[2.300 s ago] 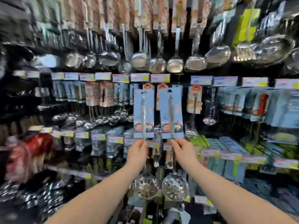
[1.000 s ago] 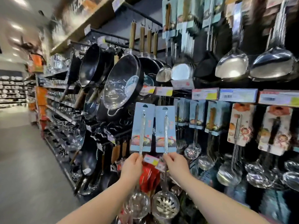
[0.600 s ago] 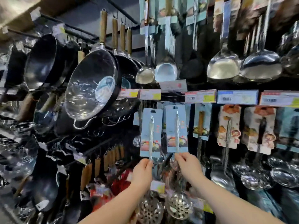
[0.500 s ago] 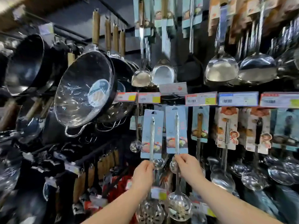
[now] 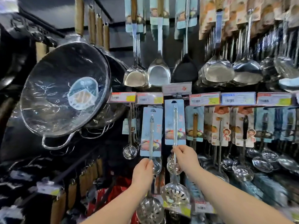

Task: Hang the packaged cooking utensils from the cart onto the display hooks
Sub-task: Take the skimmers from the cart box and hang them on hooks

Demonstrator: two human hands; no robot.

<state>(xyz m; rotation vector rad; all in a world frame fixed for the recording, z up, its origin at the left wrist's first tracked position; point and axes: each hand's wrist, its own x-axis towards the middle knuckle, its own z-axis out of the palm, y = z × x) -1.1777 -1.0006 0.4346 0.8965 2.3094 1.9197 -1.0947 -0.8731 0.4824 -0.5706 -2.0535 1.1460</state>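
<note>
Wok (image 5: 64, 89): film-wrapped, hanging tilted, upper left of the wall.
Price tags (image 5: 205, 99): one row across the middle.
Right skimmer (image 5: 175, 123): blue card raised, top just under the tags; hooked or not, can't tell.
Left skimmer (image 5: 151, 131): just beside it, lower.
Right hand (image 5: 186, 157): pinching its skimmer's handle below the card.
Left hand (image 5: 142, 173): gripping the other handle likewise.
</note>
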